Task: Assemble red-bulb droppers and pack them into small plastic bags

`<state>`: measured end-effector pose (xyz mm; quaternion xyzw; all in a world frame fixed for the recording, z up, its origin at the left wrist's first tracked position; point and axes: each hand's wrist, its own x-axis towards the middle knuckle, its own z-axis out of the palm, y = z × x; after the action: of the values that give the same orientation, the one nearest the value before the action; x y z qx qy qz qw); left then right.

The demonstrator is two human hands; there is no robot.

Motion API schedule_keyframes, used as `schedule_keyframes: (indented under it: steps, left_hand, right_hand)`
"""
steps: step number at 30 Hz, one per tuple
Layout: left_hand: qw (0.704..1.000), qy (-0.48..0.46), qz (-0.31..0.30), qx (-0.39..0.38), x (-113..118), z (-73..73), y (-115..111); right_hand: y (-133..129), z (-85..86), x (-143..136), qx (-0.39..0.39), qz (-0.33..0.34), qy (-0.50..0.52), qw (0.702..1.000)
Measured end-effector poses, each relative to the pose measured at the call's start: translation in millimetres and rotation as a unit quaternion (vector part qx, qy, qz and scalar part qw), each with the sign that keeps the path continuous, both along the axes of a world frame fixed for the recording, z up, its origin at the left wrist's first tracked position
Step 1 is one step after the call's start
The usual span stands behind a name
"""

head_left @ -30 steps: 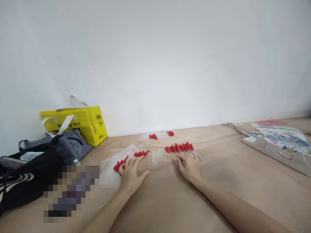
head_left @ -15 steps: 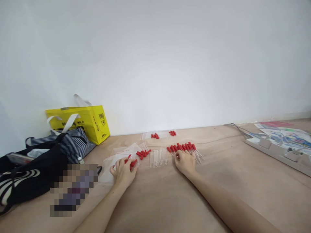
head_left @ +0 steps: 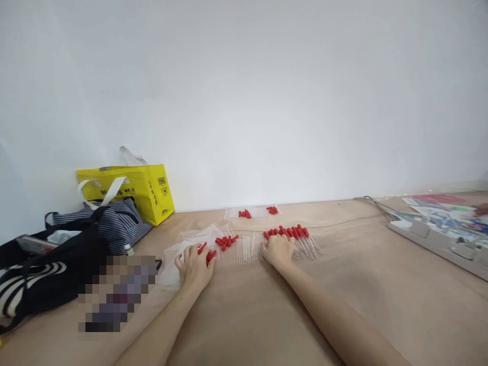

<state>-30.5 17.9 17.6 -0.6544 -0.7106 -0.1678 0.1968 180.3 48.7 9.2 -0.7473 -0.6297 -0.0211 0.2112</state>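
Note:
My left hand (head_left: 195,268) rests over clear zip bags (head_left: 171,262), its fingers curled round a few small red caps (head_left: 211,257). Right of it lies a loose pile of similar red pieces (head_left: 226,242). Thin white sticks (head_left: 249,248) are laid side by side in the middle. Next to them is a row of red-tipped white sticks (head_left: 305,239), red ends pointing away from me. My right hand (head_left: 280,250) is closed at the left part of that row, covering some sticks; its fingertips are hidden, so what it grips does not show.
Near the wall, more red pieces (head_left: 244,214) lie on a clear bag. To the left stand a yellow bag (head_left: 152,195), a striped bag (head_left: 122,223) and a black bag (head_left: 76,269). A white power strip (head_left: 438,246) with plugs, beside papers (head_left: 450,213), occupies the right.
My right hand has moved left along the row, uncovering more stick shafts on its right. My left hand stays nearly in place with the red caps. The view has shifted slightly.

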Motion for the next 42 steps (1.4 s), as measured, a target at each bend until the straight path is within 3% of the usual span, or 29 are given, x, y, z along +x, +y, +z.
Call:
schedule_keyframes:
  steps: [7,11,14,16,19,22,27,32,42]
  left_hand:
    - [0.998,-0.020,-0.021,0.048,-1,-7.0,11]
    - [0.994,-0.045,-0.034,0.098,1,-2.5,9]
    - [0.985,-0.093,-0.096,0.111,11,1.3,-4]
    - [0.971,-0.141,-0.182,0.067,22,-0.9,-16]
    - [0.926,-0.236,-0.294,-0.027,43,-11.0,-33]
    - [0.870,-0.335,-0.342,-0.113,58,-19.8,-41]
    - [0.842,-0.373,-0.358,-0.150,63,-18.3,-40]
    - [0.837,-0.392,-0.349,-0.154,62,-16.7,-40]
    - [0.819,-0.420,-0.358,-0.159,67,-12.5,-41]
  right_hand:
    - [16,2.4,-9,-0.042,-0.019,0.027,0.999]
    - [14,5.6,-9,-0.047,-0.016,0.032,0.998]
    - [8,10.5,-6,-0.039,-0.004,0.028,0.999]
    - [0,10.9,1,-0.029,0.014,0.024,0.999]
    - [-22,1.6,23,0.049,0.112,0.052,0.991]
    - [-52,-14.3,51,0.151,0.263,0.118,0.946]
    - [-84,-20.3,71,0.140,0.346,0.136,0.918]
    - [-84,-13.3,54,0.119,0.352,0.120,0.921]
    - [-88,-16.1,39,0.102,0.385,0.114,0.910]
